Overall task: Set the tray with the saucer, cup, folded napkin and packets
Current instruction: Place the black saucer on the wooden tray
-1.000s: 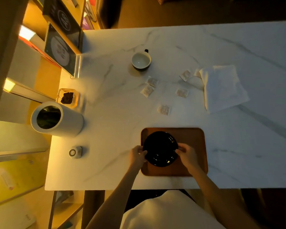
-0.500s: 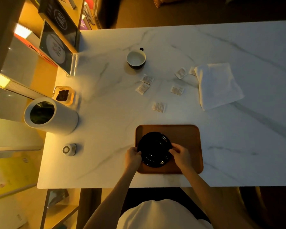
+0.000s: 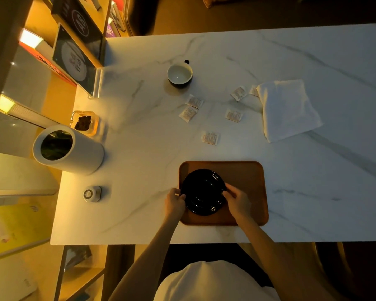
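Note:
A black saucer (image 3: 203,191) lies on the left half of a brown tray (image 3: 245,181) near the table's front edge. My left hand (image 3: 174,203) grips the saucer's left rim and my right hand (image 3: 237,199) grips its right rim. A cup (image 3: 179,75), white inside and dark outside, stands far back on the white marble table (image 3: 313,181). A folded white napkin (image 3: 288,109) lies at the back right. Several small packets are scattered between cup and napkin, one (image 3: 210,138) just beyond the tray, another (image 3: 233,115) farther back.
A white cylinder container (image 3: 67,148) lies on its side at the table's left edge. Behind it sits a small glass dish (image 3: 85,123) with dark contents. A small round device (image 3: 92,194) lies left of the tray. Framed signs (image 3: 74,59) stand at the back left.
Both hands keep hold of the saucer on the tray. The hands and saucer have hardly shifted against the tray; the camera view has drifted a little.

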### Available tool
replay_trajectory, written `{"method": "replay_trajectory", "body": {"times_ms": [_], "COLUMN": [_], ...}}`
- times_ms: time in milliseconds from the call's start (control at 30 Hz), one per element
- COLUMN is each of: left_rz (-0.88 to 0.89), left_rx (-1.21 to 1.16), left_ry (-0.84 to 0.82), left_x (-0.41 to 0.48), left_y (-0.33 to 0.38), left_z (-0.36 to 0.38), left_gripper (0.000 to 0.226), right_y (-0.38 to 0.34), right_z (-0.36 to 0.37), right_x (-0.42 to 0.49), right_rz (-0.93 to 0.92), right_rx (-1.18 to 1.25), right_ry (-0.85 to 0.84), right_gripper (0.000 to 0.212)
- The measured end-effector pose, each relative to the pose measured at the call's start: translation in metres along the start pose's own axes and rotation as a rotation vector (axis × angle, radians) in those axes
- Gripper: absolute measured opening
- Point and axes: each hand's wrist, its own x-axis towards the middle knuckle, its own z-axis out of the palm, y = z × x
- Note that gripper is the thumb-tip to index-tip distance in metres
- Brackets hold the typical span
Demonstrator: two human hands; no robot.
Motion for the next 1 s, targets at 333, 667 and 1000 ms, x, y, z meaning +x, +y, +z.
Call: {"method": "replay_trajectory", "body": {"times_ms": [333, 667, 1000], "left_rz": [-0.002, -0.008, 0.114], "left_rx": [-0.031, -0.008, 0.319], "left_ry": [0.023, 0.027, 0.008], "left_x": [0.0, 0.005, -0.003], "left_y": [-0.002, -0.005, 0.019], "left_z": [0.002, 0.004, -0.029], "left_gripper": [0.014, 0.013, 0.034], "right_y": [0.002, 0.004, -0.007], "right_z": [-0.001, -0.002, -0.033], "right_x": [0.0, 0.002, -0.001], "right_rz": [-0.016, -0.016, -0.128], "right_rx": [-0.033, -0.053, -0.13], "right_ry": [-0.008, -0.014, -0.058], "right_gripper": [0.036, 0.035, 0.039]}}
